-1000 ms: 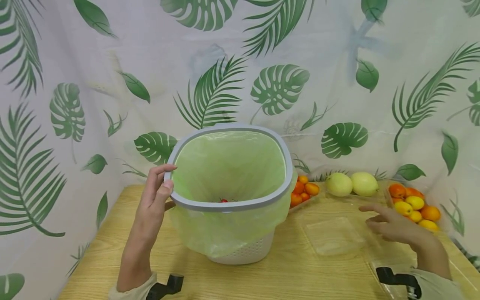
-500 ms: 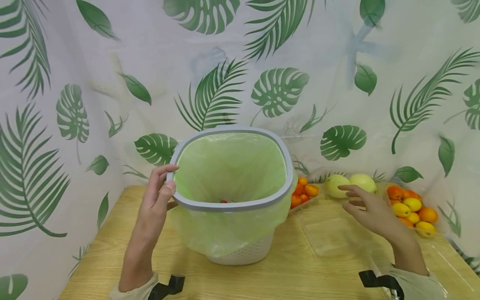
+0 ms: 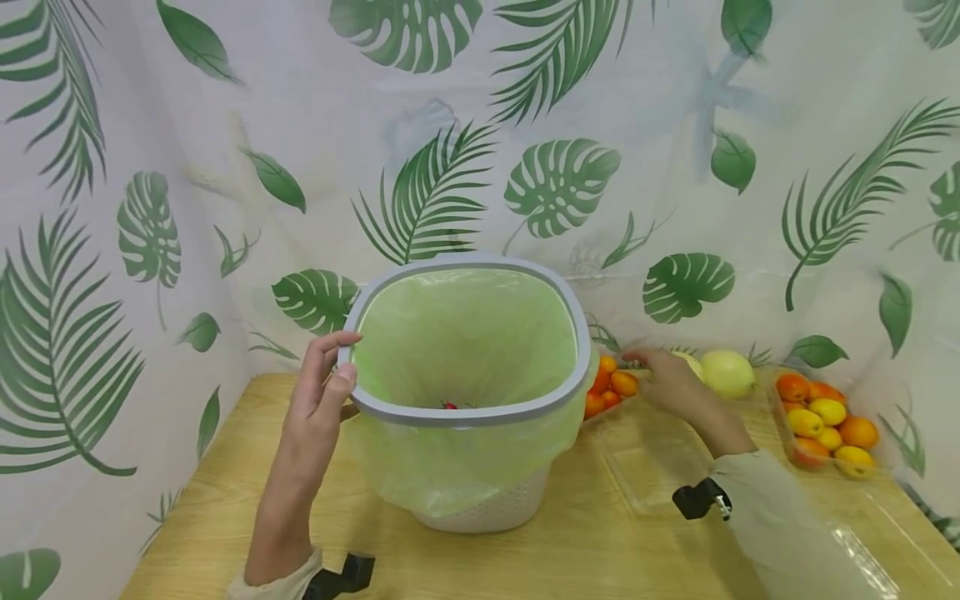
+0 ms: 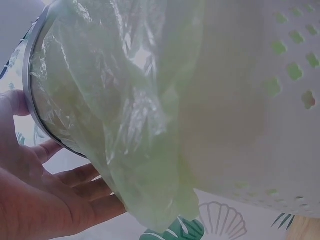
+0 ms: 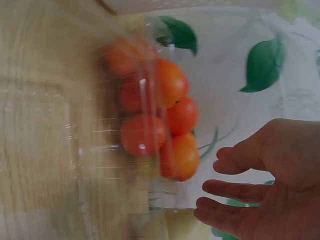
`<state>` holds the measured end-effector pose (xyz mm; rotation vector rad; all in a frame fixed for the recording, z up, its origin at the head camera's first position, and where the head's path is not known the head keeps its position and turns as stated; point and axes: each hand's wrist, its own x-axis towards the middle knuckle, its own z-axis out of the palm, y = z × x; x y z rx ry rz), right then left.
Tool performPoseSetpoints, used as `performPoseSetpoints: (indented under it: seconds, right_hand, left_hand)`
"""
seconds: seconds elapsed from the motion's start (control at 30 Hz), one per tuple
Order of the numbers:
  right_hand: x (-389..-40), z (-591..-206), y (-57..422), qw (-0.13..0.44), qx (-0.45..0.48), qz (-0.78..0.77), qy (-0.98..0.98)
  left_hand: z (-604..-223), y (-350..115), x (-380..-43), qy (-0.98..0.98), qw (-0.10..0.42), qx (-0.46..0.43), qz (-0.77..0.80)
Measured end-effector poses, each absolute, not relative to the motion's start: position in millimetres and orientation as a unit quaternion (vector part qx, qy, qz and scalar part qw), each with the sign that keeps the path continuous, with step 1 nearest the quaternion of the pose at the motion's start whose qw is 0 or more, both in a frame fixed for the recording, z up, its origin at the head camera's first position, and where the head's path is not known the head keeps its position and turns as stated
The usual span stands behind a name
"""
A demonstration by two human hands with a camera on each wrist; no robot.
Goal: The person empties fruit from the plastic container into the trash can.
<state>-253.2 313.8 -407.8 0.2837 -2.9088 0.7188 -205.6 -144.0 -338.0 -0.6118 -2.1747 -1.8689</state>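
A pale perforated trash bin (image 3: pixel 491 508) stands on the table, lined with a translucent green bag (image 3: pixel 465 333) folded over under a grey rim ring (image 3: pixel 465 414). My left hand (image 3: pixel 311 408) grips the ring's left side, thumb on one face and fingers behind; the left wrist view shows several fingers against the hanging bag. Inside the bag a small red thing (image 3: pixel 450 406) shows. My right hand (image 3: pixel 671 385) reaches just right of a clear tray of orange-red fruit (image 3: pixel 622 383), some looking like tomatoes. In the right wrist view its fingers (image 5: pixel 235 190) are extended, apart from the fruit.
Two large pale green-yellow round fruits (image 3: pixel 727 373) sit at the back, one partly behind my right hand. Another clear tray of orange and yellow fruit (image 3: pixel 828 411) stands to the right. A clear plastic tray (image 3: pixel 637 475) lies on the wooden table (image 3: pixel 592 550). A leaf-print sheet (image 3: pixel 465 100) hangs behind.
My right hand has swept left from near the right-hand fruit tray, past the pale round fruits, to the orange-red fruit beside the bin. My left hand keeps its hold on the ring.
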Motion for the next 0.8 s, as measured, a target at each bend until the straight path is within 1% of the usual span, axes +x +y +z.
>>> performPoseSetpoints:
  seconds: [0.1,0.27,0.4,0.67,0.8]
  right_hand:
    - [-264.1,-418.0,311.8,0.062,0.097,0.236,-0.965]
    - [-272.7,-425.8,308.0,0.066,0.105,0.236,-0.964]
    - [-276.9,-427.5,302.7,0.05,0.084,0.235,-0.967]
    - [-272.5,-427.1,300.2,0.036,0.066,0.222,-0.972]
    - [-269.6,-425.8,304.3,0.021,0.06,0.209,-0.976]
  left_hand:
    - [-339.3,-144.9,-205.9,-0.736,0.106,-0.212,-0.633]
    - [-339.9,-145.2,-206.9,-0.734,0.109,-0.218,-0.634]
    - [-339.7,-146.5,-207.3,-0.732,0.109,-0.218,-0.636]
    - [-340.8,-146.8,-208.1,-0.733,0.11,-0.22,-0.634]
    - [-341.2,-148.6,-208.2,-0.737,0.108,-0.22,-0.63]
